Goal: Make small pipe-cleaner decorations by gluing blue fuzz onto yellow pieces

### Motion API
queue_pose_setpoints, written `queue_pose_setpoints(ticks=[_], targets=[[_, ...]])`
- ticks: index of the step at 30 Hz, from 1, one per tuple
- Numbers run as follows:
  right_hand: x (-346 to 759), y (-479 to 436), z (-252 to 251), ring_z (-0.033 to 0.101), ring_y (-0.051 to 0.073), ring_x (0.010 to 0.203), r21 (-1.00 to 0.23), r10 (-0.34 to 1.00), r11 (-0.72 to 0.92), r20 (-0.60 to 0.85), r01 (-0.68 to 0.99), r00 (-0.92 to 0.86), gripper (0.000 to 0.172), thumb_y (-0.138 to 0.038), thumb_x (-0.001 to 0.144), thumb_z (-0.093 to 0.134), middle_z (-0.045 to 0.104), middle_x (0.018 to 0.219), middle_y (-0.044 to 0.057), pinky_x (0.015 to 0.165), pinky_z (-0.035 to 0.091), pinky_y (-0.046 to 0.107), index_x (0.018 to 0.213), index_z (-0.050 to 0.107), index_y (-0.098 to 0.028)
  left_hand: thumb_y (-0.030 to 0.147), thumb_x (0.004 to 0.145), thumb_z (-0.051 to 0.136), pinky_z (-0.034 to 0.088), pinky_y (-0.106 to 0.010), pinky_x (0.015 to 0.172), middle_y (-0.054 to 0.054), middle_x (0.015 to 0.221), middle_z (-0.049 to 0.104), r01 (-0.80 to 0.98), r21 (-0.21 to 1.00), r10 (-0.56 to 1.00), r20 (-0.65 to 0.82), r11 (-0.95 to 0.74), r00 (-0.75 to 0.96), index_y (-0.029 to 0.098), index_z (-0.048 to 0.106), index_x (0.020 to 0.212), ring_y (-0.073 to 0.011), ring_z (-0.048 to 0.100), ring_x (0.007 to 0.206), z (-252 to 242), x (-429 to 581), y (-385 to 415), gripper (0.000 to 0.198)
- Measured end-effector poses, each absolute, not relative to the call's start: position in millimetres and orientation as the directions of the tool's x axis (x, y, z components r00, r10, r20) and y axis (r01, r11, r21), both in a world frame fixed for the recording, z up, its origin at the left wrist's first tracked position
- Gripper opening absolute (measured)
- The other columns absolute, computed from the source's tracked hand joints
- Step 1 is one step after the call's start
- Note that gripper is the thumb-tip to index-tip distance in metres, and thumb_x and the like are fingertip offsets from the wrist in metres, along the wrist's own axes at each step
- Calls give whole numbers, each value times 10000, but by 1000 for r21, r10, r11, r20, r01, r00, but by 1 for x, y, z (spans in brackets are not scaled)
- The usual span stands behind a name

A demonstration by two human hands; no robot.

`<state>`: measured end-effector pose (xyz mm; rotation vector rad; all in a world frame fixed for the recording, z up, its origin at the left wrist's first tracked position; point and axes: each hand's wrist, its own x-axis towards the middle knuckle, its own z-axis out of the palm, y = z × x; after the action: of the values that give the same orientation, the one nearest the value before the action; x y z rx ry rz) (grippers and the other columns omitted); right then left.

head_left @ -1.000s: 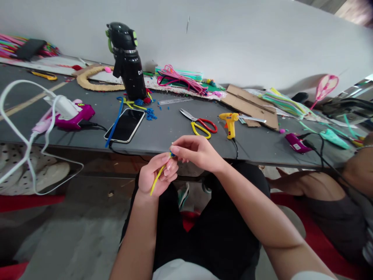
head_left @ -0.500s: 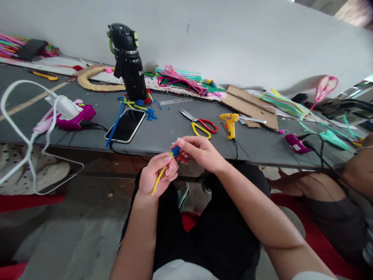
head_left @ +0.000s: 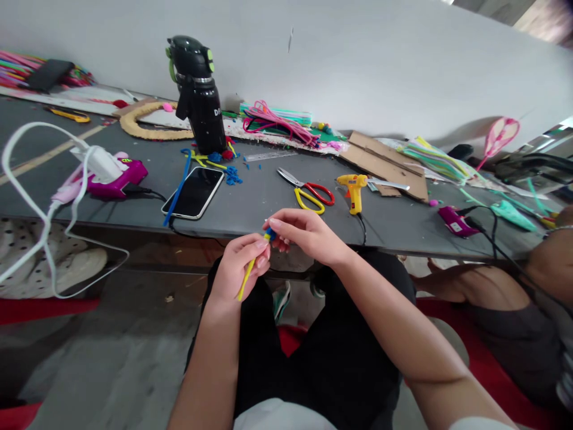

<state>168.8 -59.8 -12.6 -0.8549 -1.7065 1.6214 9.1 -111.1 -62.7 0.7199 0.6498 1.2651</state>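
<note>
Left hand [head_left: 236, 266] is pinching the yellow stem [head_left: 248, 276], loose end slanting down toward the wrist, and the right hand [head_left: 303, 233] has a grip on the blue tuft [head_left: 271, 234] up top. So it's all right between the hands, just off the desk [head_left: 250, 206]'s near edge.

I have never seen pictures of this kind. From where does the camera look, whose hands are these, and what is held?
No machine works here: one person uses two bare hands. The camera sits on that person's head and looks forward and down, so the forearms rise from the bottom. The left hand holds a thin yellow stem; the right hand pinches the blue piece at its upper end. On the grey table are a phone, scissors, a yellow glue gun and a black bottle.
</note>
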Motion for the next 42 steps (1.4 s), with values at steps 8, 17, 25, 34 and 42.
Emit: queue_pose_setpoints(ticks=[8,17,25,34,42], targets=[[169,-58,-18,576,92,653,-999,792,36,21,11,-610,307,-451,855,694,647,749,7,602,483,220,907,664,-150,262,805,688,231,-194,442,13,503,464,-518,848,989,-46,112,139,126,642,630,-50,361,439,-66,11,-110,227],[186,-45,-10,528,84,590,-957,834,186,35,221,-550,441,-572,919,539,598,682,-7,562,432,215,898,666,-150,253,815,677,219,-175,431,16,514,469,-542,833,989,-39,110,141,120,639,638,-31,348,418,-66,10,-109,225],[316,-16,10,343,93,467,-455,962,-10,-249,891,-116,569,-683,800,593,463,500,-10,476,270,278,548,553,-174,257,793,685,225,-163,418,22,527,462,-565,819,994,-64,101,86,118,649,650,-22,332,413,-67,9,-106,202],[323,51,-28,614,224,762,-405,977,-196,-5,893,212,411,-562,691,740,652,779,98,671,429,335,678,622,-169,265,816,668,217,-169,414,25,533,454,-596,795,993,-65,110,97,115,673,683,-20,344,407,-66,14,-106,201],[278,10,-15,590,156,646,-842,983,183,149,507,-107,314,-471,853,634,682,767,61,584,472,282,860,672,-160,259,825,668,210,-170,421,27,532,451,-622,778,996,-62,89,66,114,664,677,-18,329,419,-66,11,-107,207]])
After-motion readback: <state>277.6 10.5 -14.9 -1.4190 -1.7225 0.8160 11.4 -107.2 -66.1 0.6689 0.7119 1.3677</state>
